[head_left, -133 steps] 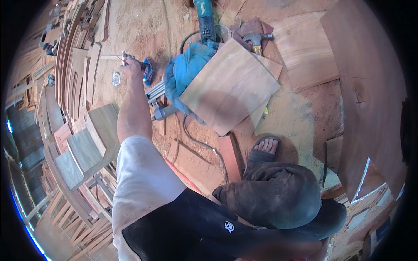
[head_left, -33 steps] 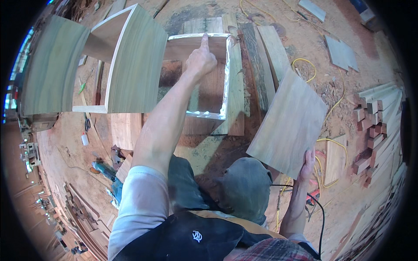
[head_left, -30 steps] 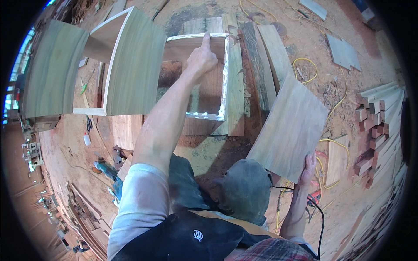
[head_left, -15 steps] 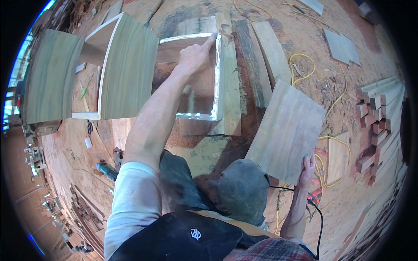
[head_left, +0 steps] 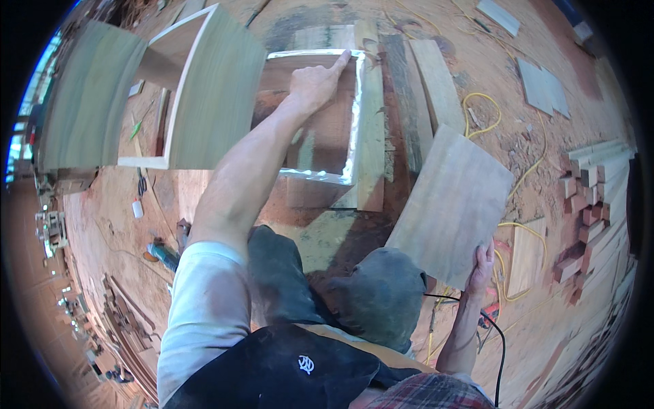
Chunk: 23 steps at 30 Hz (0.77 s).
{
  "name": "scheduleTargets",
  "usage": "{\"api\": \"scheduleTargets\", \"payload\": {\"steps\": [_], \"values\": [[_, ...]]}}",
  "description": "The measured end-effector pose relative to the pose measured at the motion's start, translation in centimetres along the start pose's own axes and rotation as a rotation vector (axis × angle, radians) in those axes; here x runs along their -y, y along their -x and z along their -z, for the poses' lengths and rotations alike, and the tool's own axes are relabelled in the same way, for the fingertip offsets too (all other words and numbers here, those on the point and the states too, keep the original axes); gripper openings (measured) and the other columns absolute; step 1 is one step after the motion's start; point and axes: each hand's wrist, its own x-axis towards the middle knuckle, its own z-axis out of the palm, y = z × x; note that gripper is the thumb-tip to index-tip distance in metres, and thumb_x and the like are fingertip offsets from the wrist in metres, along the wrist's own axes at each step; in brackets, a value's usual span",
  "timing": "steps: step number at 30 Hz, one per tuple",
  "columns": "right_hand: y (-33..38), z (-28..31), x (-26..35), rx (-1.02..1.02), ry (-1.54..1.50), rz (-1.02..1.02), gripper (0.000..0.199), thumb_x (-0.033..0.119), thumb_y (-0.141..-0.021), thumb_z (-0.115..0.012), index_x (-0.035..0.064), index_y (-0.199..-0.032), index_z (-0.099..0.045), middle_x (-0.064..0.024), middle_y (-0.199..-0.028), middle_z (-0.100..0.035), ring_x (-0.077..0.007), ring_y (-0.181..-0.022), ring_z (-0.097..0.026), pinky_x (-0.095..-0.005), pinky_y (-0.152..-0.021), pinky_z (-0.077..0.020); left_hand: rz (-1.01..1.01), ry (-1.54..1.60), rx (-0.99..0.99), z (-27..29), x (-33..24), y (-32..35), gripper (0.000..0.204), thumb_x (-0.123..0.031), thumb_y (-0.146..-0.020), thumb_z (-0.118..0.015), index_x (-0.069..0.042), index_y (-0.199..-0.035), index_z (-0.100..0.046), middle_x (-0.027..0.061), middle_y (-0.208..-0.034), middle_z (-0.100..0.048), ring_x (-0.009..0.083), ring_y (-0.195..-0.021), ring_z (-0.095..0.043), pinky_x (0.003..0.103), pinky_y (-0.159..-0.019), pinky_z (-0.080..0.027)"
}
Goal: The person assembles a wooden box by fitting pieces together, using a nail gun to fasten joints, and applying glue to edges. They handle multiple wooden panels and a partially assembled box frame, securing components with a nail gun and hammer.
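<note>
My left hand [head_left: 316, 86] has its index finger stretched onto white glue [head_left: 356, 116] along the far rim of an open wooden box [head_left: 323, 136], just left of the far right corner. Its other fingers are curled, and it holds nothing. Glue coats the far and right rims and lies in blobs on the near one. With my right hand [head_left: 482, 262] I grip the lower right edge of a flat wooden panel [head_left: 453, 204], tilted beside my knee. My left forearm hides part of the box.
Another wooden cabinet frame [head_left: 214, 95] stands at the left. Planks [head_left: 436, 85] lie right of the box, with a yellow cord [head_left: 470, 112] on the dirt floor beyond. Stacked timber [head_left: 586, 211] is at the far right. A power tool [head_left: 163, 255] lies at lower left.
My left index finger has slid slightly left from the corner along the far rim, over the glue. My right hand still grips the panel. The view has shifted a little.
</note>
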Motion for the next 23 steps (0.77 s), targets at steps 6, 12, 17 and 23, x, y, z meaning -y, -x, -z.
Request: {"api": "scheduleTargets", "payload": {"steps": [6, 12, 17, 23], "values": [[-0.8, 0.0, -0.4, 0.011, -0.068, -0.015, 0.056, 0.007, -0.105, -0.062, -0.0024, -0.157, -0.042, -0.0134, -0.15, -0.059, -0.0219, -0.135, -0.059, -0.0354, -0.115, -0.0463, 0.347, 0.215, 0.027, -0.5, 3.6, 0.8, 0.094, -0.014, -0.095, -0.054, -0.017, -0.172, -0.001, 0.0277, -0.119, -0.074, 0.0423, -0.107, -0.075, 0.058, -0.093, -0.056], [-0.2, -0.5, -0.2, 0.011, -0.023, -0.001, 0.056, 0.008, -0.106, -0.061, -0.0025, -0.157, -0.042, -0.0136, -0.151, -0.058, -0.0225, -0.135, -0.059, -0.0362, -0.115, -0.0464, 0.456, 0.256, 0.102, -3.6, 5.2, 1.0, 0.099, -0.018, -0.094, -0.054, -0.012, -0.171, 0.007, 0.03, -0.122, -0.072, 0.0449, -0.109, -0.073, 0.066, -0.095, -0.052], [-0.1, -1.1, 0.1, 0.014, -0.063, 0.0, 0.055, 0.012, -0.108, -0.06, -0.0011, -0.158, -0.041, -0.0148, -0.152, -0.057, -0.0234, -0.135, -0.059, -0.0372, -0.115, -0.0462, 0.365, 0.214, -0.002, -4.3, 5.1, 2.9, 0.101, -0.017, -0.09, -0.055, -0.012, -0.171, 0.006, 0.0341, -0.108, -0.073, 0.0488, -0.1, -0.074, 0.06, -0.09, -0.056], [-0.9, -3.5, 1.0, 0.009, -0.075, -0.016, 0.063, 0.02, -0.109, -0.059, 0.0009, -0.163, -0.034, -0.0149, -0.156, -0.054, -0.0272, -0.139, -0.056, -0.043, -0.119, -0.0436, -0.013, 0.66, -0.113, -2.6, 3.4, 5.8, 0.101, -0.045, -0.097, -0.068, -0.021, -0.172, -0.005, 0.026, -0.135, -0.07, 0.0408, -0.126, -0.068, 0.052, -0.113, -0.045]]}}
